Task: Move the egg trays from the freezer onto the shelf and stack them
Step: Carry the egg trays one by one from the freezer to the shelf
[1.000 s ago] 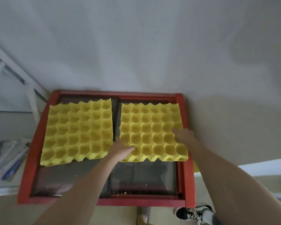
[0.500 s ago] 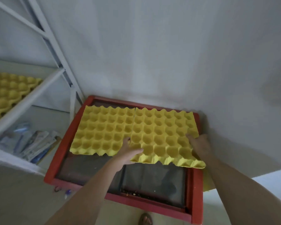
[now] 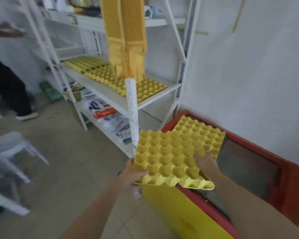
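Note:
I hold a yellow egg tray [image 3: 167, 159] in the air over the near left corner of the freezer [image 3: 286, 183], a yellow chest with a red-framed glass lid. My left hand [image 3: 132, 173] grips the tray's near left edge. My right hand [image 3: 205, 163] grips its right side, thumb on top. A second yellow egg tray [image 3: 205, 135] lies on the lid behind it, partly hidden. More yellow egg trays [image 3: 110, 75] lie in a row on the middle board of the white shelf [image 3: 110, 99].
A yellow cloth [image 3: 126, 37] hangs in front of the shelf. Bags and packets [image 3: 104, 111] fill the lower board. A white shelf post [image 3: 133, 116] stands just left of the held tray. Another person [image 3: 5, 75] stands at far left, by a white stool [image 3: 12, 149].
I lifted the right-hand tray off the freezer lid and swung it left. The view turned left, bringing the shelf and the room into sight.

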